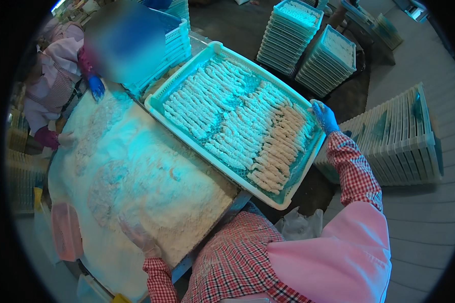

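A white plastic tray (180, 78) holds several rows of flour-coated, stick-shaped pieces (260, 126), tilted slightly on the table edge. My right hand (324, 117), in a blue glove, grips the tray's right corner. My left hand (139, 237), in a pale, flour-dusted glove, is low over a broad heap of white flour (136, 166), fingers extended and holding nothing visible; whether it touches the flour is unclear. The flour covers the worktable (230, 202) left of and below the tray.
Across the table at left, a co-worker (55, 81) in pink has gloved hands at the flour. A pink basket (65, 232) sits at the lower left. Stacked trays stand behind (169, 45), at back right (283, 43) and at right (394, 141). A plastic bag (301, 224) lies below the tray.
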Tool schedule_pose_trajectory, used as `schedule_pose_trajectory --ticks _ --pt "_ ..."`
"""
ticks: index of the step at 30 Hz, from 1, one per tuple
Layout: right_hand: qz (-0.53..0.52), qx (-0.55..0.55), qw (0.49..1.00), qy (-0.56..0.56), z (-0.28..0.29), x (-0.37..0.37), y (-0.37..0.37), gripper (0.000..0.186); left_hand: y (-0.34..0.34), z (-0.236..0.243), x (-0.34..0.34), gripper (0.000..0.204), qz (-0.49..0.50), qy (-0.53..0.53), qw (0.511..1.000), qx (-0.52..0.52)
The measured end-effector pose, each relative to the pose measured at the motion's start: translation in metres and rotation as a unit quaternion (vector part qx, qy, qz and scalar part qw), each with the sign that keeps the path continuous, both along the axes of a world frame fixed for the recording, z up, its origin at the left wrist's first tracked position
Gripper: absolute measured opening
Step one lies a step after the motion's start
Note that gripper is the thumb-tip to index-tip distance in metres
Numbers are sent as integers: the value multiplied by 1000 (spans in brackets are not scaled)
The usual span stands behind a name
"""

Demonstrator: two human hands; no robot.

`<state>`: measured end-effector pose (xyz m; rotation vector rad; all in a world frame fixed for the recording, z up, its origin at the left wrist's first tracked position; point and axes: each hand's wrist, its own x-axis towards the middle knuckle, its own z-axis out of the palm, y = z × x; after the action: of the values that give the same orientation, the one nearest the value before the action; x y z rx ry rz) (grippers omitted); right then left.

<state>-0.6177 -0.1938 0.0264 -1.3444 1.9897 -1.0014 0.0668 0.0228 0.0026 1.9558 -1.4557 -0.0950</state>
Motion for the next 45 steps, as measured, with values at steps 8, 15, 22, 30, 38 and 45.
schedule_pose_trajectory --ticks 8,15,22,30,38,45 --pt "-111 -147 960 212 56 -137 132 43 34 -9 -24 61 95 27 994 39" --pt "-272 58 702 655 125 -509 255 49 52 2 -88 56 198 80 976 47" --pt "-423 28 716 555 199 -559 258 59 56 5 -181 55 295 90 951 21" --pt "-414 73 725 546 219 -596 256 51 47 -21 -274 55 223 49 974 -4" --pt "-308 -6 730 610 310 -511 299 41 -11 34 -341 53 82 209 970 -96" --pt "-96 -309 810 490 306 -304 346 23 -92 92 -417 54 -156 310 925 -153"
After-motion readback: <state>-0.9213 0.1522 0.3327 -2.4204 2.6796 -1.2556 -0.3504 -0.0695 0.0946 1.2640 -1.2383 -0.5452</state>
